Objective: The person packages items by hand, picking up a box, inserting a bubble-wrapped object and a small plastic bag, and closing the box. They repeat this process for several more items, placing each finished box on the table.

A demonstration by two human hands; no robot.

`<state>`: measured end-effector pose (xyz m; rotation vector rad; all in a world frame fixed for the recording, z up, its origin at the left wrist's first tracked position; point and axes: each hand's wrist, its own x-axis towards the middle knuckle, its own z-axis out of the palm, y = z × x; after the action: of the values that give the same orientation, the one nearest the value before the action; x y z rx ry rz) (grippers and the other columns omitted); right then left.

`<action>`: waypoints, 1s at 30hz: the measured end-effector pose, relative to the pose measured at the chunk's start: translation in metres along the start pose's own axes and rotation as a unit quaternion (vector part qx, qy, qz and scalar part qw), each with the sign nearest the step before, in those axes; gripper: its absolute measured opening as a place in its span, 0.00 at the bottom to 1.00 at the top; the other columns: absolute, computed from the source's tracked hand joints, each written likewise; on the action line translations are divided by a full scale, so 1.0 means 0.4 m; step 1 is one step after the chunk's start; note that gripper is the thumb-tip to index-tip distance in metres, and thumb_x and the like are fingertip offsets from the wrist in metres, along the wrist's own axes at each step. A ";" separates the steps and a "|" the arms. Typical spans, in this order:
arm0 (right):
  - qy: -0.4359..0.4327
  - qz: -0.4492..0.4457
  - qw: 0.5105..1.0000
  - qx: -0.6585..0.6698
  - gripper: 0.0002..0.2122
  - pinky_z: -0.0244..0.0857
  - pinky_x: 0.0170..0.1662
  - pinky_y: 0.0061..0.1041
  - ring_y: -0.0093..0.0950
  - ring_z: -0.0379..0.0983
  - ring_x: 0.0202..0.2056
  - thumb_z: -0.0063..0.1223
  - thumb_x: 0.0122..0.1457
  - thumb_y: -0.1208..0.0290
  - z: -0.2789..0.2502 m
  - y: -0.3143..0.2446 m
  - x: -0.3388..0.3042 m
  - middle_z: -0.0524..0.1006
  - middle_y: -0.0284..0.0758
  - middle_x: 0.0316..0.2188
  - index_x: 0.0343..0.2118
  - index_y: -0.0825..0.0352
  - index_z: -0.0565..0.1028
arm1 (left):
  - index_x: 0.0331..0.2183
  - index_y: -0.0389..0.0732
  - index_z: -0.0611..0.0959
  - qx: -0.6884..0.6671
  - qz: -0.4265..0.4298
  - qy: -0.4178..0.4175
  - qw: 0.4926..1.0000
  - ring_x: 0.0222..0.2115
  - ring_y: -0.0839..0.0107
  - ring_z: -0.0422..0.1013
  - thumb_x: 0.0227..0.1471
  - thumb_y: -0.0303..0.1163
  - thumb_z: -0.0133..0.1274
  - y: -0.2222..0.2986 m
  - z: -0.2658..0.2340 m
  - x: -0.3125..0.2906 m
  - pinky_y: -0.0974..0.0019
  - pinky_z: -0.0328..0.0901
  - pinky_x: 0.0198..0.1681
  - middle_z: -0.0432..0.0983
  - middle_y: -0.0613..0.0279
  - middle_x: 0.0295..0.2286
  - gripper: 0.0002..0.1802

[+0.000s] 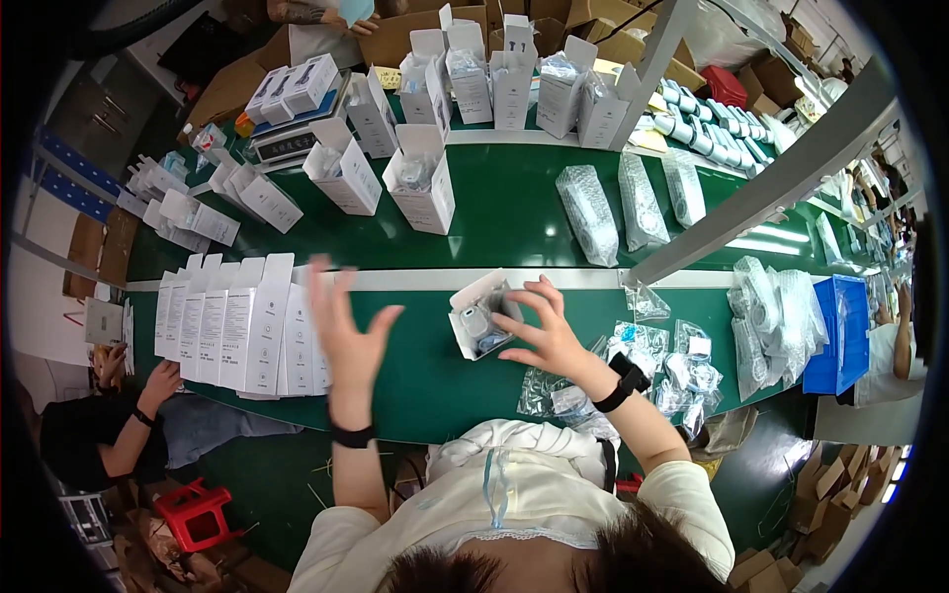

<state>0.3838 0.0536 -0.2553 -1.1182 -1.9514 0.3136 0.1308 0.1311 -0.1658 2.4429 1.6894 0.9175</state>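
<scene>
An open white box point(461, 326) stands in front of me on the green table, with a grey-and-white plastic part and clear wrapping inside. My right hand point(542, 331) is at the box's right side, fingers spread; whether its fingertips touch the wall I cannot tell. To the left, my left hand point(348, 331) is raised, somewhat blurred, with fingers apart and nothing in them. It is nearest to a row of white boxes point(232, 321) with raised flaps. Under and beside my right forearm lie small clear plastic bags point(682, 376) with parts in them.
Beyond the table's metal strip stand open filled boxes point(420, 188) and bubble-wrapped items point(590, 215). A grey metal post point(761, 188) slants across the right. More bubble wrap point(776, 321) lies by a blue bin point(840, 336). A co-worker's hand point(161, 381) touches the box row at left.
</scene>
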 end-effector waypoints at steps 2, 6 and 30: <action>0.025 0.043 0.995 0.091 0.35 0.45 0.58 0.34 0.35 0.50 0.55 0.67 0.32 0.68 0.054 0.032 -0.018 0.57 0.40 0.53 0.48 0.66 0.64 | 0.56 0.48 0.54 0.353 -0.101 0.056 0.929 0.57 0.44 0.35 0.22 0.49 0.66 -0.120 -0.128 0.029 0.35 0.39 0.52 0.37 0.49 0.57 0.58; 0.044 0.156 0.937 0.310 0.49 0.45 0.58 0.32 0.35 0.50 0.56 0.70 0.30 0.66 0.144 0.089 -0.020 0.56 0.40 0.53 0.56 0.66 0.49 | 0.57 0.49 0.49 0.349 -0.371 -0.184 0.841 0.57 0.44 0.34 0.26 0.37 0.66 -0.411 -0.228 -0.077 0.29 0.36 0.49 0.34 0.49 0.57 0.59; -0.146 0.507 0.833 -0.166 0.43 0.62 0.45 0.35 0.41 0.63 0.45 0.59 0.40 0.72 0.059 0.594 0.119 0.62 0.45 0.46 0.58 0.59 0.43 | 0.56 0.41 0.48 -0.516 -0.229 -0.408 0.717 0.49 0.59 0.56 0.32 0.28 0.62 -0.083 0.510 -0.109 0.58 0.55 0.48 0.58 0.54 0.45 0.53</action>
<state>0.4939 0.2315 -0.3796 -2.4201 -1.4930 0.7503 0.1909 0.1671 -0.3651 1.2247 0.9133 0.3718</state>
